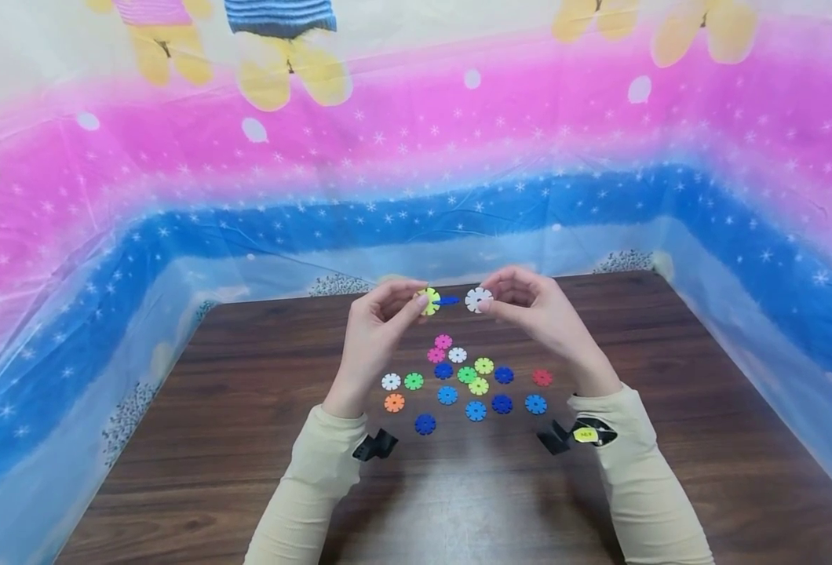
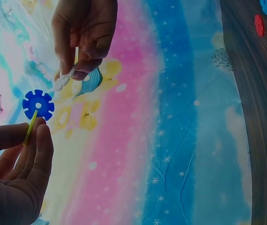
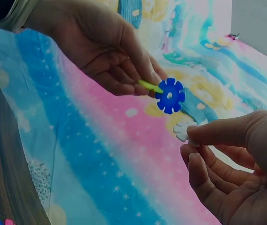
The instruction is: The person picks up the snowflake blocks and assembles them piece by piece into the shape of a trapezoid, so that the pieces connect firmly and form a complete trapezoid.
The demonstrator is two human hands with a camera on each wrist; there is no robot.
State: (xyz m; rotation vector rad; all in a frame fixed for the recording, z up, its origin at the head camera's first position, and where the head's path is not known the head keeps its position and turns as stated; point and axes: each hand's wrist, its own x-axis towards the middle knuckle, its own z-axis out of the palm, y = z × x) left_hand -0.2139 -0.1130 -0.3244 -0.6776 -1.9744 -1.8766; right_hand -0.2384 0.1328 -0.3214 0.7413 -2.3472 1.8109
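Note:
My left hand (image 1: 381, 329) pinches a yellow notched interlocking disc (image 1: 430, 302) between thumb and fingers. Slotted into that disc at an angle is a blue disc (image 2: 38, 105), edge-on in the head view and face-on in both wrist views, with a small hole at its centre. Across from it, my right hand (image 1: 546, 318) holds a white notched disc (image 1: 478, 300) by its edge, thumb and fingertips on it. A small gap separates the white disc (image 3: 182, 131) from the blue one. Both hands are raised over the far part of the table.
Below the hands, several loose discs lie spread on the dark wooden table (image 1: 211, 424), among them an orange disc (image 1: 394, 403), a red disc (image 1: 542, 378) and a pink disc (image 1: 443, 341). A patterned pink and blue cloth (image 1: 416, 188) hangs behind the table.

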